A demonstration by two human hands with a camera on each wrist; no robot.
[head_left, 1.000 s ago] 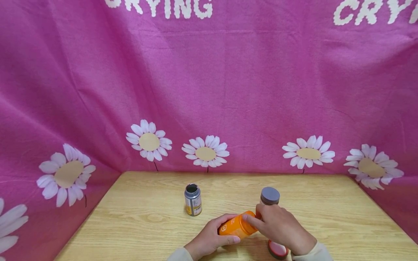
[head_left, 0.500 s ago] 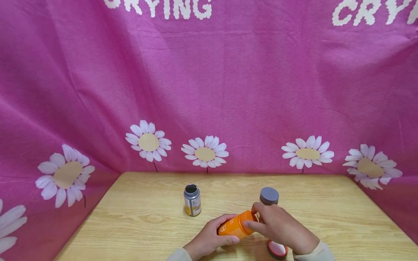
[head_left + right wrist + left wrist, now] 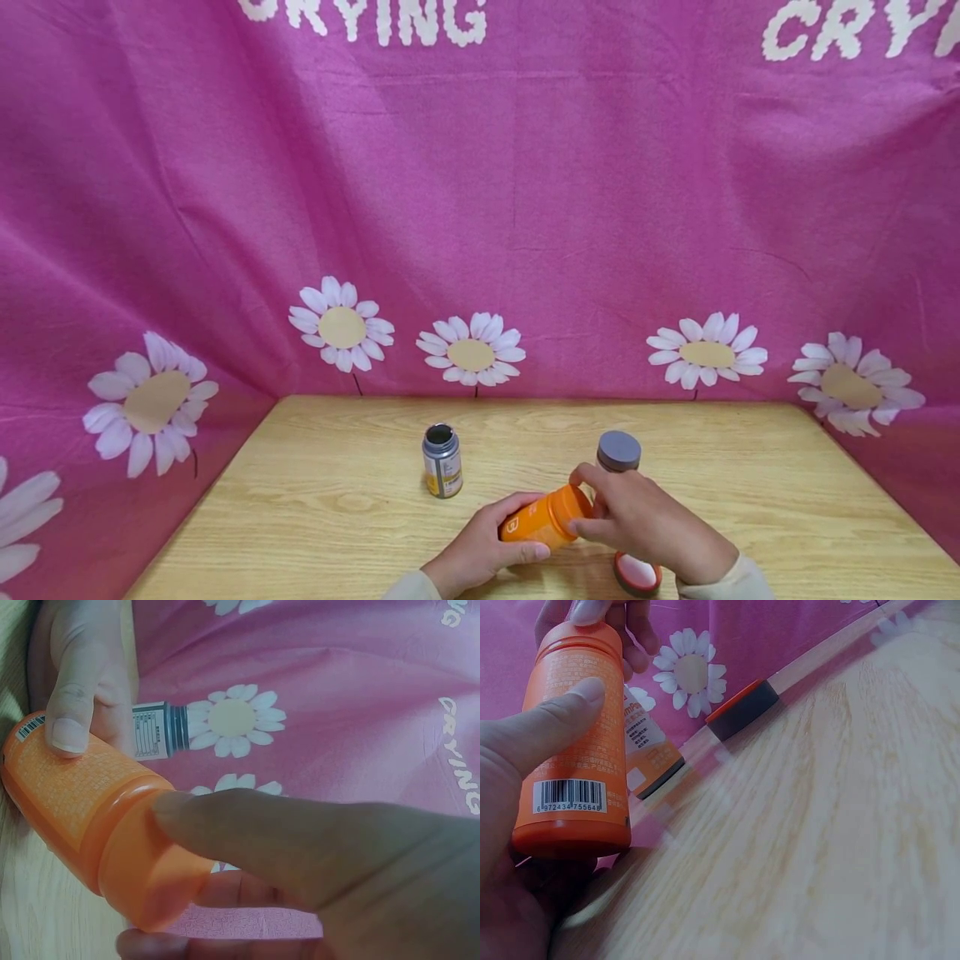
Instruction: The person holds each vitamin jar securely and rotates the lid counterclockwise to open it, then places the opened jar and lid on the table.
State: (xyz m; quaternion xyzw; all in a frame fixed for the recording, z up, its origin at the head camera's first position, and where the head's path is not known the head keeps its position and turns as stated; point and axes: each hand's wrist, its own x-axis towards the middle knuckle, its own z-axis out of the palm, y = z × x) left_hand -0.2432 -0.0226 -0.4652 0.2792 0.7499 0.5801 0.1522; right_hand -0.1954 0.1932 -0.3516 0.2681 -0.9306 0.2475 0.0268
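Note:
My left hand [image 3: 480,546] grips the body of an orange bottle [image 3: 536,523], thumb along its near side. The bottle lies tilted, its cap end pointing right. Small print and a barcode show on it in the left wrist view. My right hand [image 3: 637,521] holds the smooth orange cap [image 3: 146,851] at that end. Its thumb presses one side of the cap, and the other fingers reach round the far side. In the head view these fingers partly hide the cap.
A grey bottle [image 3: 442,467] with an uncovered mouth stands left on the wooden table [image 3: 315,500]. Behind my right hand is a bottle with a grey lid [image 3: 619,450]. A loose red-rimmed lid [image 3: 637,573] lies inside up near my right wrist. A pink flowered cloth [image 3: 585,208] hangs behind.
My right thumb has slid lower on the cap while the index finger has moved left over its top. The left hand and bottle body have barely moved.

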